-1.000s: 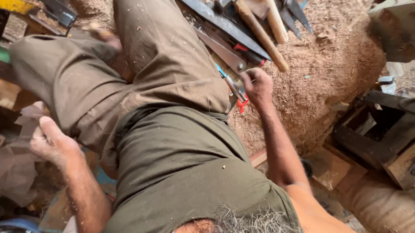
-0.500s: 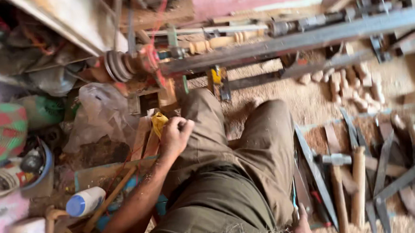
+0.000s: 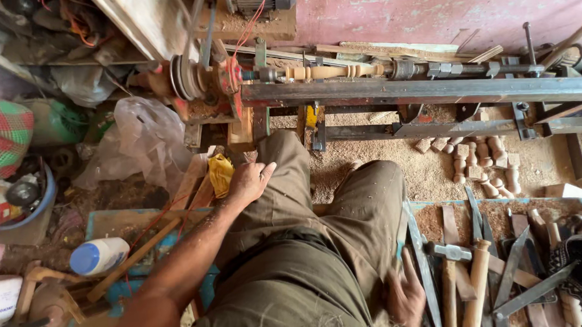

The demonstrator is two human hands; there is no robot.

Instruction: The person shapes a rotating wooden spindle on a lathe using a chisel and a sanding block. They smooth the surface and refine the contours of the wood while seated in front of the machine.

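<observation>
Olive-trousered thigh under left hand point(image 3: 251, 180), grip released, fingers spread, beside yellow cloth point(image 3: 220, 172). Right hand point(image 3: 407, 295) lower centre, by chisels point(image 3: 421, 269); grip state unclear.

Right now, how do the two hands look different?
The left hand rests open on the knee, beside a yellow cloth; the right hand is down by the hip, next to the chisels. The left hand is sharp and fully seen; the right hand is blurred and partly hidden. Both are bare and hold nothing.
</observation>
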